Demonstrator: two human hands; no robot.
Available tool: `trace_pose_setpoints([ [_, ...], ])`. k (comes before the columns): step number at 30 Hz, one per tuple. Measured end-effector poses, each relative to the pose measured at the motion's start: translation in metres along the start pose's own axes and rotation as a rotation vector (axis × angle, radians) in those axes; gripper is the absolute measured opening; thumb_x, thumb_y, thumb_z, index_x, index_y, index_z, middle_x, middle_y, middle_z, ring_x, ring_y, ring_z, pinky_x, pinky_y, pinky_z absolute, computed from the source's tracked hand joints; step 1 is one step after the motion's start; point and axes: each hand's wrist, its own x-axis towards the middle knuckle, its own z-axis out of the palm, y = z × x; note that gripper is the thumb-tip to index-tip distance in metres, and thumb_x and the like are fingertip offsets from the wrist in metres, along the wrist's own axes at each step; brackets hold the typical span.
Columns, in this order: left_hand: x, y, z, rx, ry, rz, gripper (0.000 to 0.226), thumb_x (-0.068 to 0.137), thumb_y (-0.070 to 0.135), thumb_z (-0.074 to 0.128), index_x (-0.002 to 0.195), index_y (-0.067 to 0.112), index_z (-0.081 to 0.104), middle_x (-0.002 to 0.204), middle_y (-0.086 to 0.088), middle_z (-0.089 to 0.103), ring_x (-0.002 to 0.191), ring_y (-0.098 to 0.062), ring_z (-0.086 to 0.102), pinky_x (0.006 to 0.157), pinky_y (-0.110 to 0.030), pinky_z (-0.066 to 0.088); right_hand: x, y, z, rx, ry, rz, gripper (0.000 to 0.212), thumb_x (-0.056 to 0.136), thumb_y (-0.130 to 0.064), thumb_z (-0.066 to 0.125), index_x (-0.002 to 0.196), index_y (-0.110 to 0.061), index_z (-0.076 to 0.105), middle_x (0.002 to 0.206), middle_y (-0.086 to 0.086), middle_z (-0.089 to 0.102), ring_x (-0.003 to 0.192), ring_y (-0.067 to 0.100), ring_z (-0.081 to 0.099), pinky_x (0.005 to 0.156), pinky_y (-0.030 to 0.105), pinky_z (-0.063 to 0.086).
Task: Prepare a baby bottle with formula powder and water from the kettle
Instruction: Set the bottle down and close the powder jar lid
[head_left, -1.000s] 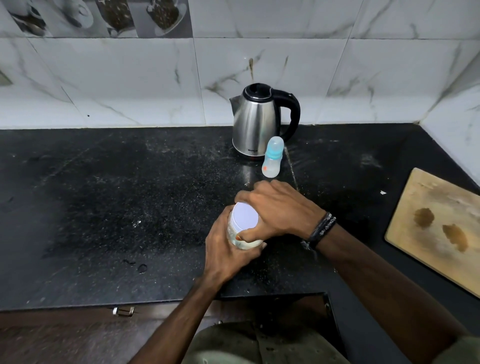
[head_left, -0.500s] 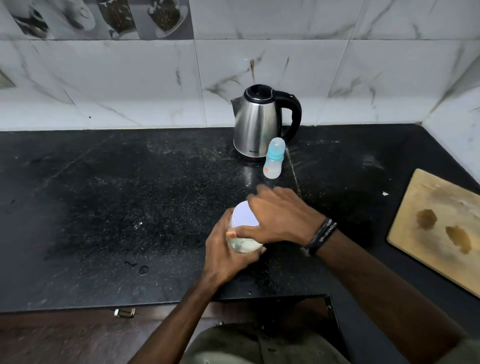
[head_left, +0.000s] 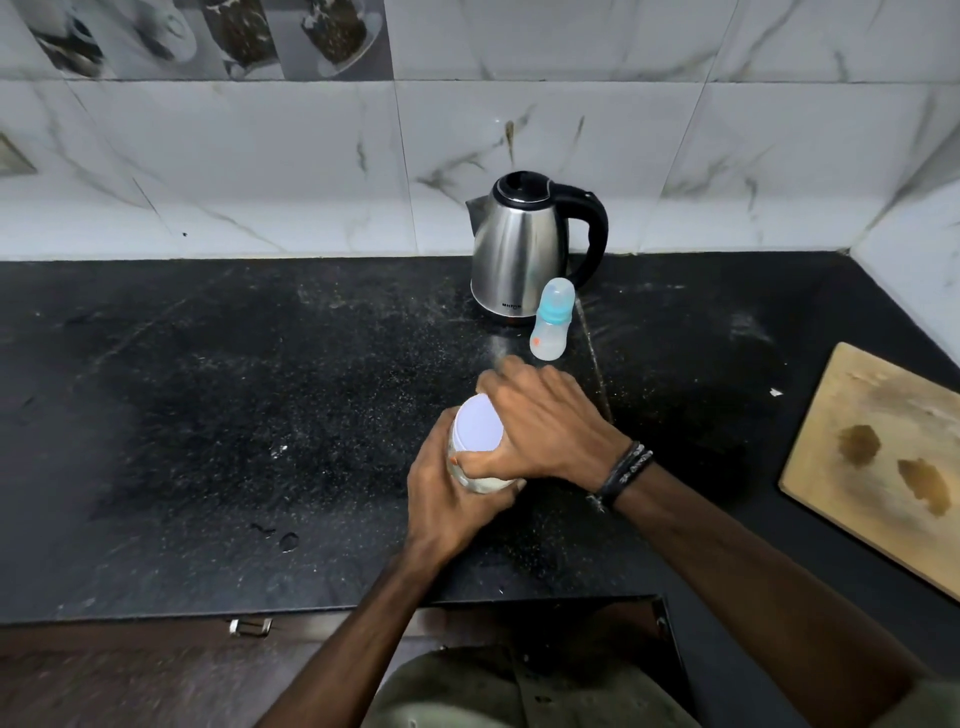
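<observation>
A clear jar of pale formula powder with a white lid (head_left: 477, 429) stands on the black counter (head_left: 218, 395) near its front edge. My left hand (head_left: 451, 499) wraps around the jar's body from the near side. My right hand (head_left: 545, 426) lies over the lid's right side, thumb and fingers gripping its rim. Beyond them a small baby bottle (head_left: 551, 326) with a blue collar and clear cap stands upright. A steel kettle (head_left: 522, 249) with a black lid and handle stands right behind the bottle, by the wall.
A stained wooden cutting board (head_left: 883, 457) lies at the right edge of the counter. Marble-tiled walls close the back and the right corner. A drawer handle (head_left: 250, 626) shows below the counter's front edge.
My right hand has turned on the lid, so its fingers point further away from me and more of the white lid shows. The left hand and jar stay where they were.
</observation>
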Motion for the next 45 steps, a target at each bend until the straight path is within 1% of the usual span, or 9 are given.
trace_pose_setpoints([
  [4,0.001,0.007,0.011,0.03,0.072,-0.026,0.082,0.052,0.046,0.09,0.124,0.038,0.052,0.115,0.009,0.069,0.107,-0.021,0.068,0.089,-0.049,0.058,0.002,-0.013,0.002,0.087,0.092,0.3,0.071,0.078,-0.078,0.054,0.09,-0.008,0.062,0.101,0.015,0.068,0.087,0.037,0.068,0.063,0.034,0.038],
  [10,0.005,-0.003,0.013,0.068,-0.002,-0.058,0.091,0.058,0.049,0.093,0.138,0.029,0.053,0.126,0.005,0.07,0.118,-0.016,0.067,0.097,-0.046,0.056,0.001,-0.011,-0.014,-0.099,-0.01,0.183,0.074,0.091,-0.079,0.024,0.076,-0.015,0.058,0.089,0.012,0.07,0.086,0.031,0.066,0.063,0.033,0.035],
  [12,0.011,-0.004,0.009,0.081,0.001,-0.044,0.091,0.058,0.049,0.094,0.136,0.026,0.055,0.129,0.007,0.068,0.121,-0.017,0.065,0.098,-0.048,0.055,0.003,0.0,-0.019,-0.069,-0.073,0.081,0.067,0.095,-0.071,0.029,0.096,-0.011,0.058,0.106,0.017,0.068,0.103,0.035,0.063,0.069,0.037,0.04],
  [14,0.015,-0.004,0.007,0.093,0.003,-0.022,0.09,0.057,0.045,0.093,0.135,0.024,0.054,0.128,0.007,0.068,0.119,-0.019,0.066,0.095,-0.05,0.056,0.005,0.006,-0.026,-0.003,-0.261,0.003,0.071,0.095,-0.063,0.047,0.147,-0.016,0.036,0.129,0.021,0.054,0.127,0.037,0.049,0.086,0.043,0.046],
  [16,0.018,-0.005,0.008,0.099,-0.011,-0.017,0.094,0.056,0.039,0.092,0.139,0.029,0.051,0.127,0.008,0.068,0.118,-0.018,0.066,0.095,-0.049,0.057,0.009,0.007,-0.029,0.003,-0.383,-0.018,0.081,0.092,-0.054,0.06,0.156,-0.029,0.018,0.134,0.021,0.049,0.129,0.039,0.046,0.092,0.045,0.047],
  [20,0.02,-0.006,0.012,0.078,-0.016,-0.012,0.093,0.055,0.036,0.096,0.137,0.033,0.052,0.123,0.009,0.069,0.114,-0.017,0.068,0.092,-0.049,0.057,0.014,0.003,-0.02,-0.084,-0.139,-0.047,0.048,0.09,-0.057,0.055,0.118,-0.018,0.058,0.11,0.012,0.066,0.104,0.034,0.062,0.07,0.036,0.04],
  [24,0.025,0.0,0.018,0.072,0.024,0.005,0.089,0.06,0.043,0.094,0.137,0.028,0.053,0.127,0.007,0.068,0.119,-0.019,0.066,0.097,-0.05,0.055,0.018,-0.005,-0.011,-0.085,0.048,0.178,0.059,0.096,-0.062,0.039,0.09,-0.012,0.069,0.093,0.012,0.071,0.088,0.031,0.066,0.064,0.033,0.031],
  [38,0.039,-0.018,0.022,0.075,0.006,-0.015,0.097,0.06,0.049,0.094,0.143,0.023,0.051,0.134,0.004,0.066,0.123,-0.022,0.064,0.098,-0.051,0.054,0.022,0.02,0.01,0.021,-0.008,0.315,0.047,0.105,-0.04,0.033,0.098,-0.009,0.067,0.104,0.014,0.071,0.099,0.036,0.066,0.071,0.034,0.034],
  [45,0.07,-0.022,0.028,0.024,0.052,-0.007,0.1,0.055,0.052,0.091,0.14,0.02,0.05,0.135,-0.001,0.058,0.123,-0.024,0.061,0.098,-0.052,0.055,0.028,0.039,0.013,0.212,0.047,0.482,0.048,0.103,-0.046,0.035,0.082,-0.01,0.059,0.096,0.018,0.069,0.091,0.041,0.065,0.069,0.037,0.038],
])
